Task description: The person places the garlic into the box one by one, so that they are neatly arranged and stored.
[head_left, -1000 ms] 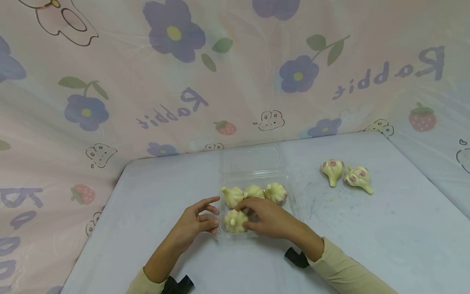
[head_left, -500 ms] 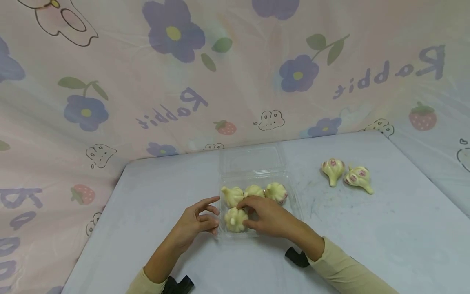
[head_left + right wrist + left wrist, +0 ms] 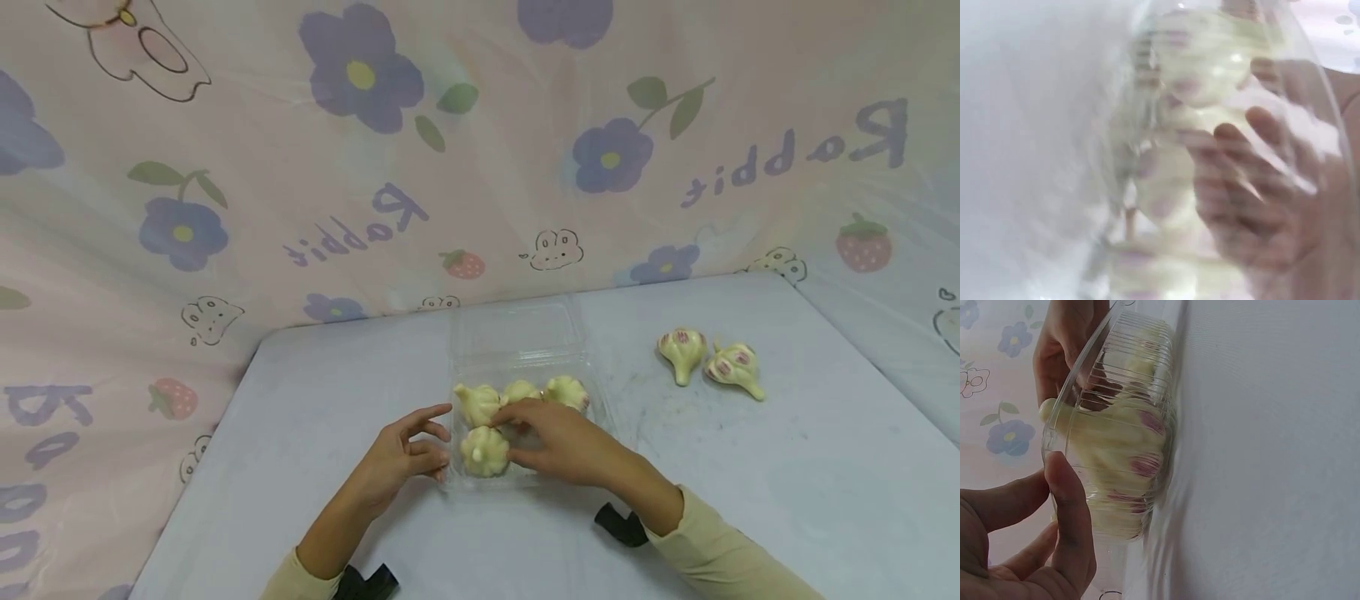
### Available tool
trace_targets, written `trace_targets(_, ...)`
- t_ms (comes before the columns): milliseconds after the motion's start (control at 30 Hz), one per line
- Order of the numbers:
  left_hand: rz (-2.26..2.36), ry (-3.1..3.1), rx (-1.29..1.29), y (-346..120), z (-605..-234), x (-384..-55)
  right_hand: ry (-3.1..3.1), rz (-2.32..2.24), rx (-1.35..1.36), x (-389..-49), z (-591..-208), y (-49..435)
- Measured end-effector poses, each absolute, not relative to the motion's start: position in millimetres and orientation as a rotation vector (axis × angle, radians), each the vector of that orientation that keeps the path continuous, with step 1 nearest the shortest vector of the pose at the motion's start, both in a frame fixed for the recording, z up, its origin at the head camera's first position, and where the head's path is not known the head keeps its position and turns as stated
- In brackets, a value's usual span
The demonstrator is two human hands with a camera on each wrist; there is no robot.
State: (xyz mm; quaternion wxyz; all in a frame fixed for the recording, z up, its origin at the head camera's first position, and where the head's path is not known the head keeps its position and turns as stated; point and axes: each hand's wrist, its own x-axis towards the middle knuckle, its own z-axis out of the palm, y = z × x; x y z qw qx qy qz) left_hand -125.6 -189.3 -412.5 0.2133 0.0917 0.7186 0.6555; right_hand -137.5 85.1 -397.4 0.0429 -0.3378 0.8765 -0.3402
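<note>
Garlic bulbs lie in a clear plastic clamshell container [image 3: 555,483], its lid [image 3: 517,327] folded back. Three form the back row: a left bulb [image 3: 477,404], a middle bulb [image 3: 521,392] partly behind my hand, and a right bulb [image 3: 567,392]. A front-left bulb [image 3: 484,452] sits stem up. Over the tray, my right hand [image 3: 562,442] has its thumb and fingers spread close beside that front bulb. My left hand [image 3: 401,454] touches the container's left side with relaxed fingertips; in the left wrist view a fingertip [image 3: 1059,464] rests at the rim. The right wrist view is blurred.
Two garlic bulbs lie on the white table at the right, a nearer-in bulb [image 3: 682,354] and an outer bulb [image 3: 735,370]. Black devices [image 3: 621,525] sit under the wrists. A printed curtain [image 3: 480,167] stands behind the table's back edge.
My right thumb and fingers have drawn slightly right, off the front-left garlic bulb, which stays in the tray. The left hand keeps its place. The head view has shifted a little.
</note>
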Motion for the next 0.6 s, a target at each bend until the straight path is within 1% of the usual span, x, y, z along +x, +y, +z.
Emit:
trace_targets(233, 1.817, 2.001, 0.239, -190, -411, -124, 2.728, -1.002, -0.987, -137, -381, 118)
trace_targets(600, 1.825, 1.999, 0.253, -188, -413, -126, 2.956, -0.902, -0.830, -149, -372, 210)
